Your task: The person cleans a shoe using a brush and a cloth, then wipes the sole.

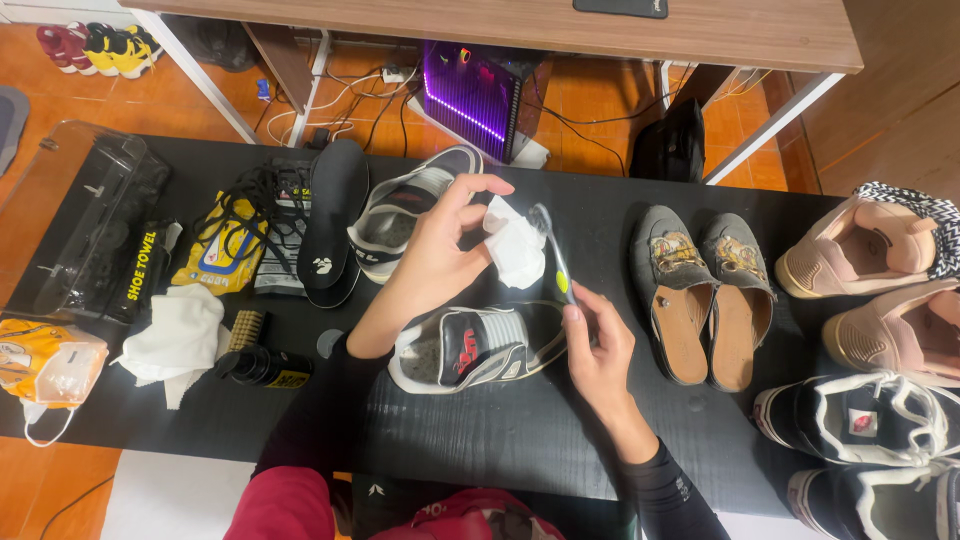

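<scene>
A room in a home: orange tiled floor (100, 110), wooden desk (560, 25), a glowing purple computer case (470, 95) among cables, shoes (95, 45) by the wall, more on a black mat (500, 430).

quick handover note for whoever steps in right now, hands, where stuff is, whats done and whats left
Left hand: pinches a white wipe against the toothbrush head.
Right hand: holds the toothbrush by its handle, upright above the grey sneaker on the black mat.
Done: laces and insoles lie apart, left of the second sneaker.
Left: how clean either sneaker is cannot be told; brown slip-ons lie to the right, unhandled.
</scene>
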